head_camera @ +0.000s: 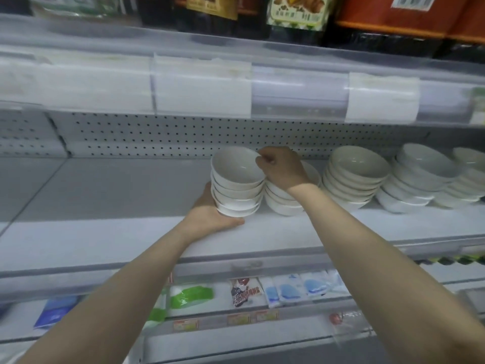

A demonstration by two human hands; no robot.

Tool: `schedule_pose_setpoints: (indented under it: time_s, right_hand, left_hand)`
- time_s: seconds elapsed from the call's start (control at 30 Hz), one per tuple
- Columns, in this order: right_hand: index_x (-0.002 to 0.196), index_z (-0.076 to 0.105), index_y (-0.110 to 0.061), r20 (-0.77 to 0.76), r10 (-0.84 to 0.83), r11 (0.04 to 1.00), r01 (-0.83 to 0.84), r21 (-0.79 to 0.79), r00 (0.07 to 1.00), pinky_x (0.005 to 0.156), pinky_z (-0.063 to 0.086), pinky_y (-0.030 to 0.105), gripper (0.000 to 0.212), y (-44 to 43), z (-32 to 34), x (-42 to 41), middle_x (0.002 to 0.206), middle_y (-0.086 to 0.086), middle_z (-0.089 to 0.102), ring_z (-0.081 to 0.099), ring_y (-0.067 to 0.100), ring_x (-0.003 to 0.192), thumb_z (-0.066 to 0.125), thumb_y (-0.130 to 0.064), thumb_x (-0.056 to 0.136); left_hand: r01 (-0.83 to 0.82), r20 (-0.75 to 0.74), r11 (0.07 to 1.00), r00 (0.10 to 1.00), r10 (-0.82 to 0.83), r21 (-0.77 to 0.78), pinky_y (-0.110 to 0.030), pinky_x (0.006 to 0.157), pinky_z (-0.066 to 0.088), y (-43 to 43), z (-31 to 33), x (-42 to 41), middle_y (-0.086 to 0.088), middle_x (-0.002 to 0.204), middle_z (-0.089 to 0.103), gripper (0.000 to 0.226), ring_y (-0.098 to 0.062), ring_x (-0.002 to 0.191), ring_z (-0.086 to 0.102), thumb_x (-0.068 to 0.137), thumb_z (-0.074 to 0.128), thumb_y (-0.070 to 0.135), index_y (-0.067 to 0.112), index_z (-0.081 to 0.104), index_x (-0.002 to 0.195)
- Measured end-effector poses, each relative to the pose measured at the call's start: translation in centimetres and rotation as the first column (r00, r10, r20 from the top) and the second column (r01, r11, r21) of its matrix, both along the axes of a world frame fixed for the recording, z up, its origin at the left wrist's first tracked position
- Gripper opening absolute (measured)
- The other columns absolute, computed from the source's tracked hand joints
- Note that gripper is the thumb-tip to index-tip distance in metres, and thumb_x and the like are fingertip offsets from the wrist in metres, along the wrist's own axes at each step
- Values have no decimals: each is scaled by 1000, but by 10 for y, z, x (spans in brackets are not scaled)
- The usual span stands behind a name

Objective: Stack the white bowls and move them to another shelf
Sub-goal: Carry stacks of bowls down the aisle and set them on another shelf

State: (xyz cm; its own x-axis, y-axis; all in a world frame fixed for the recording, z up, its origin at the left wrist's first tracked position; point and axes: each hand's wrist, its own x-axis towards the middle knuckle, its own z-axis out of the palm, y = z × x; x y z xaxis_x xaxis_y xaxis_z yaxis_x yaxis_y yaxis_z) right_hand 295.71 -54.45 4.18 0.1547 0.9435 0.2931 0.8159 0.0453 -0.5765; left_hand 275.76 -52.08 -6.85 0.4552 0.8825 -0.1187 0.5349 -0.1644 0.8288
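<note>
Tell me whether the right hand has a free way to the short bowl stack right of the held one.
Probably yes, once it lets go: the right hand pinches the held stack at its rim, just over the short stack, nothing between.

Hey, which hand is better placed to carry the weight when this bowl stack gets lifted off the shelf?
Left. The left hand cups the base of the tilted bowl stack, while the right hand only pinches its top rim, probably just steadying it.
</note>
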Motion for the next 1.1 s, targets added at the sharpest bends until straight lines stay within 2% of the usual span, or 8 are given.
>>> schedule_pose_setpoints:
  time_s: [0.13,0.23,0.47,0.57,0.67,0.73,0.93,1.1]
  right_hand:
    - [71,55,2,17,-22,1000,22,-15,1000,60,25,29,24,8,-5,1,72,24,58,47,26,62,54,-16,87]
    - [81,63,2,36,-21,1000,21,-9,999,60,35,30,24,12,-8,3,81,23,65,61,36,81,53,-19,87]
    - [62,45,-12,47,-17,1000,17,-3,999,60,27,30,28,5,-3,0,67,20,54,43,23,63,52,-16,89]
    - [64,50,-20,104,-26,1000,24,15,994,61,33,32,30,2,-4,-3,59,5,51,51,30,69,47,-17,94]
    - [109,68,-12,223,-28,998,13,69,975,75,38,34,34,-3,-8,-6,91,16,70,59,35,90,39,-23,97]
    - [123,63,-12,330,-23,996,-6,86,944,89,39,35,49,-10,-8,-13,112,13,68,57,35,103,28,-33,96]
    - [124,62,-9,481,-37,959,-104,264,876,97,42,44,42,-41,5,-52,124,12,62,53,35,114,38,-28,96]
    - [129,61,-10,603,64,944,-245,222,795,101,40,43,43,-65,17,-112,128,14,61,53,36,118,41,-30,96]
  left_hand:
    - [35,62,997,997,-39,62,-3,86,37,3,14,-2,13,133,54,97,-2,114,53,58,89,49,32,40,140]
    - [32,131,996,991,-42,80,-16,99,39,7,16,-3,17,136,50,96,-3,122,51,52,92,41,51,32,127]
    - [4,78,987,997,-17,159,2,83,33,1,15,-4,14,130,53,85,-4,117,50,66,91,22,40,35,127]
    - [7,19,985,1000,-11,171,-10,89,41,-1,21,-12,15,125,56,81,-5,111,55,65,91,25,35,40,127]
    - [9,-128,974,992,20,224,-34,104,45,-3,28,-32,3,138,53,89,-15,123,54,68,84,48,25,41,142]
    - [47,-273,960,962,31,276,-28,107,38,-8,37,-47,-5,149,43,85,-23,132,47,79,77,46,19,37,149]
    - [133,-413,852,905,103,505,-36,104,42,-24,64,-99,-10,146,48,63,-30,130,49,89,68,42,17,48,143]
    - [198,-458,734,872,170,649,-44,95,51,-50,91,-162,-6,141,53,58,-30,128,49,90,64,47,21,51,140]
